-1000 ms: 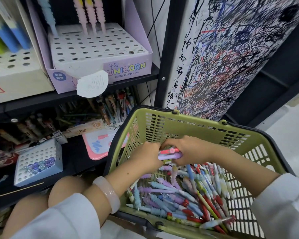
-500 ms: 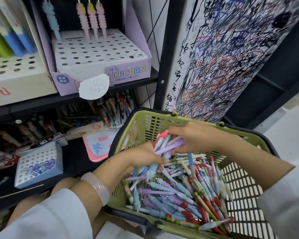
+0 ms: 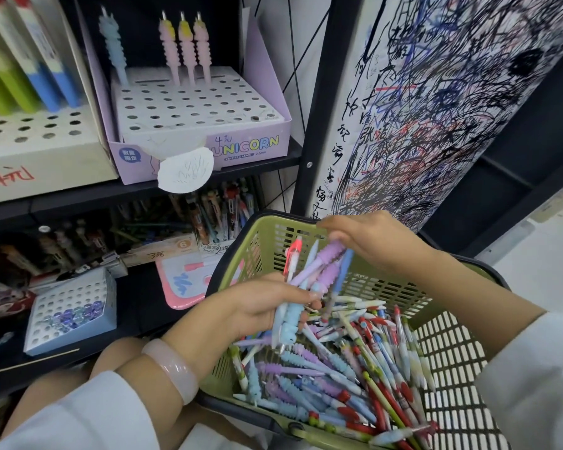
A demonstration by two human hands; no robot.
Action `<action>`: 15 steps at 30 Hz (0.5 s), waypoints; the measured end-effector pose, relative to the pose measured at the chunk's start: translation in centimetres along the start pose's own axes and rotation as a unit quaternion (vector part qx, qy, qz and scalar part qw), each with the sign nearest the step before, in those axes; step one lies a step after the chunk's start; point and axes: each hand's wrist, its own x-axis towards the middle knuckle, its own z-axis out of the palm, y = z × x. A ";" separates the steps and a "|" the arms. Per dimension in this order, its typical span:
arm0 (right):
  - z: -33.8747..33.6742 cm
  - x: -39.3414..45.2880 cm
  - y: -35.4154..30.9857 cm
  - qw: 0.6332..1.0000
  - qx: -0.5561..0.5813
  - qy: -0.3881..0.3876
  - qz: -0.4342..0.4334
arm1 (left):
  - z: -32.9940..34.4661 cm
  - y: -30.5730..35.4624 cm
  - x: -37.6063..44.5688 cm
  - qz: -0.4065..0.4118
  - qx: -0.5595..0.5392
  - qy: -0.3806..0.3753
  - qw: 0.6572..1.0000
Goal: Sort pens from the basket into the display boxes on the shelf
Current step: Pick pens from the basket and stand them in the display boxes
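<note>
A green plastic basket [image 3: 264, 241] sits on my lap, holding a heap of loose pens [image 3: 345, 368] in blue, purple, red and white. My left hand [image 3: 257, 306] grips a bundle of pens [image 3: 309, 280] over the basket's near-left part, their tops fanning up and right. My right hand [image 3: 371, 241] pinches the top of a ridged purple pen [image 3: 330, 258] in that bundle. On the upper shelf stands the lilac UNICORN display box [image 3: 202, 115], its holed top carrying one blue and three pink ridged pens at the back.
A cream holed display box [image 3: 30, 141] with green and blue pens stands left of the lilac one. On the lower shelf lie a small blue holed box [image 3: 72, 313] and a pink pad [image 3: 182, 280]. A scribbled test panel [image 3: 436, 102] rises on the right.
Both hands have lifted out of the pen heap with a bundle. The pens now stand more upright in my left hand, and my right hand has risen to their tops.
</note>
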 end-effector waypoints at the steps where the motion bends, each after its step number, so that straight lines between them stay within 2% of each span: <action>1: 0.2 0.0 0.4 0.998 0.013 -0.009 0.059 | 0.1 -0.1 0.0 -0.005 -0.003 0.015 1.000; 3: 1.1 -0.5 1.3 0.983 0.055 -0.021 0.174 | -0.1 -0.5 0.1 -0.015 -0.002 0.057 0.998; 5: 2.4 -1.2 2.0 0.964 0.100 -0.006 0.247 | -0.5 -1.1 0.2 -0.027 -0.014 0.102 0.994; 7: 4.0 -2.1 2.2 0.946 0.124 -0.045 0.297 | -0.7 -1.6 0.1 -0.026 -0.029 0.131 0.991; 9: 5.5 -2.7 1.7 0.934 0.130 -0.104 0.315 | -0.8 -1.9 0.0 -0.023 -0.043 0.146 0.988; 10: 6.1 -2.8 1.3 0.928 0.154 -0.106 0.321 | -0.7 -1.9 0.0 -0.018 -0.050 0.149 0.987; 13: 6.7 -2.2 -0.5 0.894 0.289 -0.023 0.342 | -0.6 -2.0 0.2 -0.002 -0.091 0.149 0.985; 15: 6.6 -1.4 -1.3 0.884 0.310 0.023 0.348 | -0.5 -1.9 0.1 0.013 -0.115 0.141 0.983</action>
